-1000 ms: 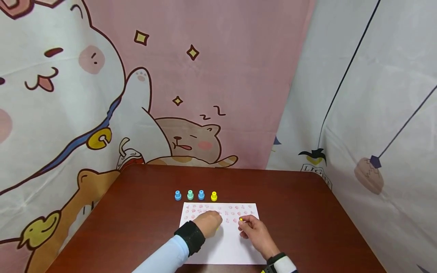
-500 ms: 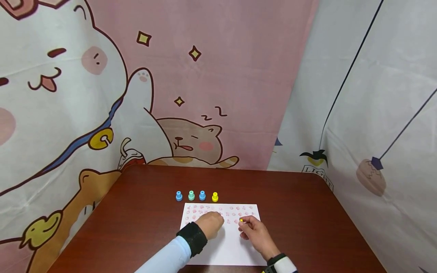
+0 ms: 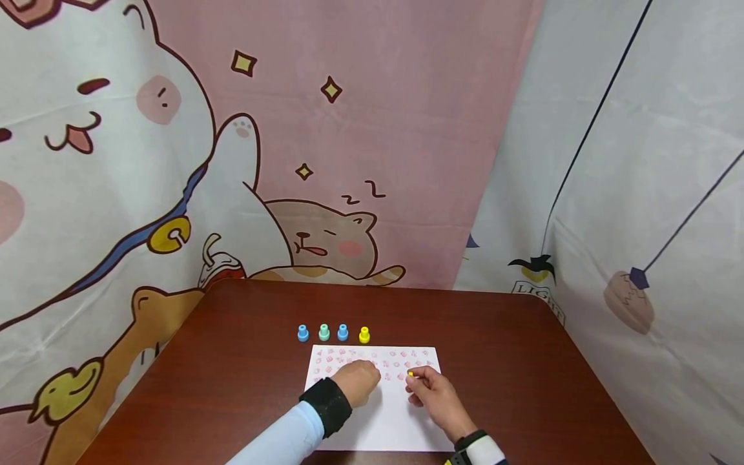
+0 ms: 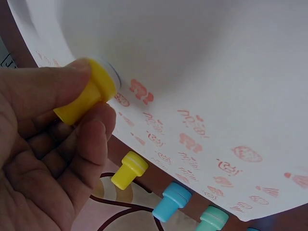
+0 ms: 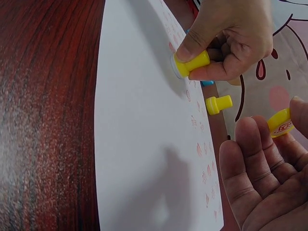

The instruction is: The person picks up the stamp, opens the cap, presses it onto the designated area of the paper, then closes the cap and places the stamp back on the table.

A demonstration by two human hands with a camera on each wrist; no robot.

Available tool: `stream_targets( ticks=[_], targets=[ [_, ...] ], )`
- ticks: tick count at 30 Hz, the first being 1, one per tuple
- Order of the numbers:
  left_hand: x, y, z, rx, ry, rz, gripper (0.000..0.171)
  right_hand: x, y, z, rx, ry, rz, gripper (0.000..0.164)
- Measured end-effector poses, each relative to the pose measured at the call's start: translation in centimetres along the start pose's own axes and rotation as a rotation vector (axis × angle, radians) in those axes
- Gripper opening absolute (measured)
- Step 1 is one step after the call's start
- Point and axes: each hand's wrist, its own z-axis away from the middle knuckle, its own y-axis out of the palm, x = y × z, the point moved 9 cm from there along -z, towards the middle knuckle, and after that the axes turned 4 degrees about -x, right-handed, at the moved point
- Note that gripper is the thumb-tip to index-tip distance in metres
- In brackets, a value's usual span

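Note:
My left hand (image 3: 358,382) pinches a yellow stamp (image 4: 91,94) between thumb and fingers. Its white-rimmed end faces the white paper (image 3: 386,429), close beside a red print (image 4: 141,91) in the left wrist view. From the head view, the left hand hides this stamp. My right hand (image 3: 434,395) is over the paper's right side, thumb and fingertips pinching a small yellow cap (image 5: 280,122) with a red design on its face. Rows of pale red prints (image 4: 190,142) cover the far part of the sheet.
Beyond the paper's far edge, two blue stamps (image 3: 303,333) (image 3: 343,332), a green one (image 3: 324,332) and a yellow one (image 3: 364,334) stand in a row on the brown table (image 3: 250,381). A cartoon-printed curtain (image 3: 407,142) hangs behind the table.
My left hand has shifted very slightly to the right, and the bit of yellow stamp seen under it a second ago is now hidden in the head view. The right hand stays in place.

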Motion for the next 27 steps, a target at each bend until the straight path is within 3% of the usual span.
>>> stream_targets(
  ticks=[5, 17, 27],
  targets=[
    [0.13, 0.02, 0.01, -0.019, 0.015, -0.019, 0.012, 0.03, -0.01, 0.03, -0.001, 0.009, -0.006, 0.033],
    [0.31, 0.55, -0.16, 0.047, -0.036, 0.018, 0.013, 0.04, -0.16, 0.11, -0.01, 0.014, -0.007, 0.033],
    [0.27, 0.44, 0.11, 0.038, -0.024, 0.018, 0.015, -0.06, -0.2, 0.21, -0.017, 0.019, -0.001, 0.032]
  ],
)
